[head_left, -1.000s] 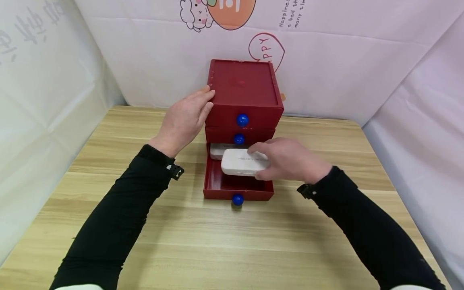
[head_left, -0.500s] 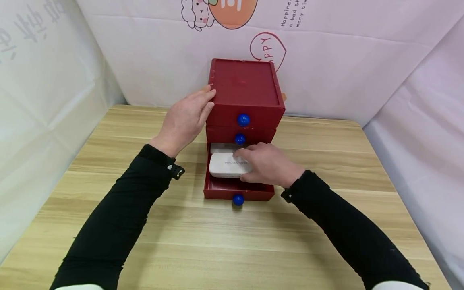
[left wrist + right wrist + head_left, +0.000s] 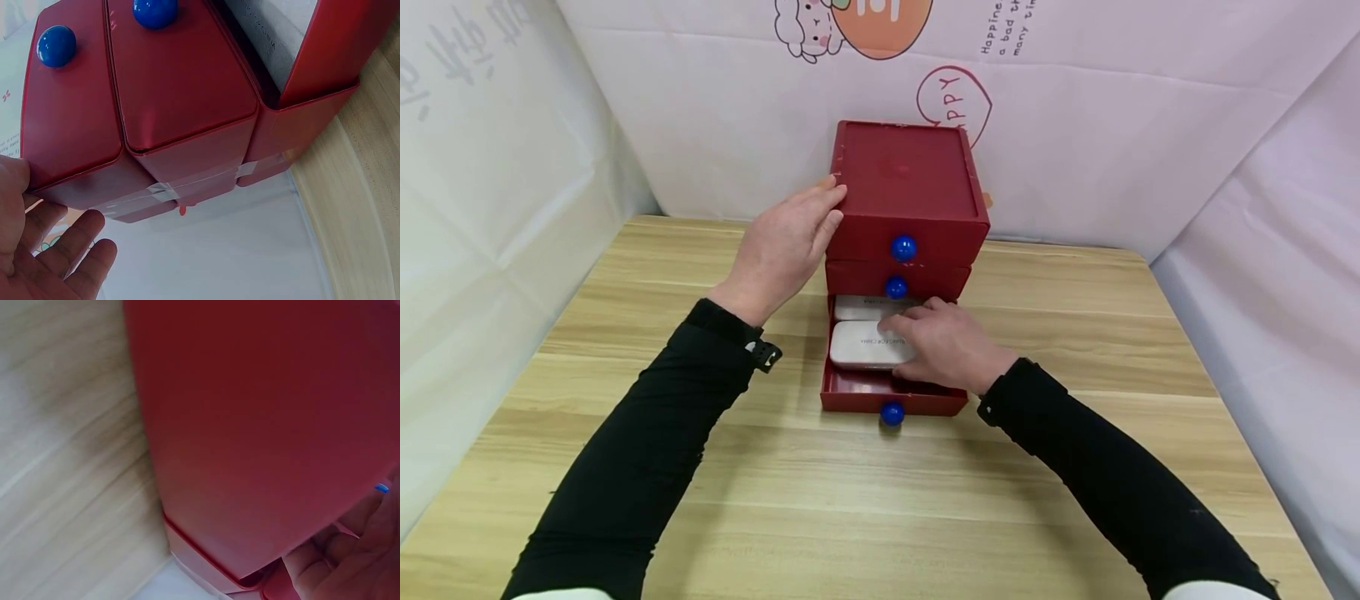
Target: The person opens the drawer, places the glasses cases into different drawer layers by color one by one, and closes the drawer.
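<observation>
A dark red drawer cabinet [image 3: 904, 171] with blue round knobs stands on the table, its bottom drawer [image 3: 850, 402] pulled out. My right hand [image 3: 951, 346] grips a white case [image 3: 859, 343] with small printed letters, low inside that drawer. Behind it lies a second white case [image 3: 859, 307], partly under the drawer above. My left hand [image 3: 790, 242] rests with extended fingers against the cabinet's upper left side. In the left wrist view the fingers of the left hand [image 3: 56, 256] lie along that side. The drawer's side wall hides most of the right hand's work in the right wrist view.
The wooden table [image 3: 820, 500] extends around the cabinet. White printed cloth [image 3: 722, 125] hangs behind and at both sides. Clear tape [image 3: 164, 191] runs along the cabinet's side. The open drawer's blue knob [image 3: 892, 414] sticks out toward the front.
My right hand has moved left and down with the white case, bringing it lower into the open drawer. The left hand has stayed in place on the cabinet.
</observation>
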`<state>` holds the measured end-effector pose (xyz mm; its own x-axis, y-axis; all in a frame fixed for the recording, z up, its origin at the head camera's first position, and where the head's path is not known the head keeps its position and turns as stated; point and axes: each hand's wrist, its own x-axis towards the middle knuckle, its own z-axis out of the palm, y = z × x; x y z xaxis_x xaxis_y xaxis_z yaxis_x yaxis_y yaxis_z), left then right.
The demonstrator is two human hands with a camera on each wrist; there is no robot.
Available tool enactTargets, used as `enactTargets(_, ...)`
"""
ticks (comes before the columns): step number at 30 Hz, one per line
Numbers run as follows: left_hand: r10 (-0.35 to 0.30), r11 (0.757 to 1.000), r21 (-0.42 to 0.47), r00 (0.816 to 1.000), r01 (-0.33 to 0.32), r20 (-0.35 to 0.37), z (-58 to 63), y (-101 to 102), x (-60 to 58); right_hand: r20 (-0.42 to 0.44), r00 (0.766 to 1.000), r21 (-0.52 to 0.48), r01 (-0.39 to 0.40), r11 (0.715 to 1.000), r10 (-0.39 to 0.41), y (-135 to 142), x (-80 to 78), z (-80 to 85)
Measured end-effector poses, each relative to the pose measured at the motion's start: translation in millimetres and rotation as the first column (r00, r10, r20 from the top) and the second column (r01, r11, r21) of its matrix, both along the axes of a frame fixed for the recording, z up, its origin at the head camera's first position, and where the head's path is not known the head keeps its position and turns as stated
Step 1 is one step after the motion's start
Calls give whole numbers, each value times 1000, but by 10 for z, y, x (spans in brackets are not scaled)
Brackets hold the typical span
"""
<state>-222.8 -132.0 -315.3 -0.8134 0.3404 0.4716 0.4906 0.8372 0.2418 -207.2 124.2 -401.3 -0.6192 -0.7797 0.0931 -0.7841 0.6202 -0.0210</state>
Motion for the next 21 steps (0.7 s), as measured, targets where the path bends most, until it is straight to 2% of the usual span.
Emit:
enactTargets(14,-1,1000,-1,1000,1,15,8,6,-7,-28,999,-18,-45,999,45,32,-30,-100)
enactTargets(21,-3,1000,0,1000,3,1,0,4,2,-46,998,-18,-41,999,40,31,-36,-130)
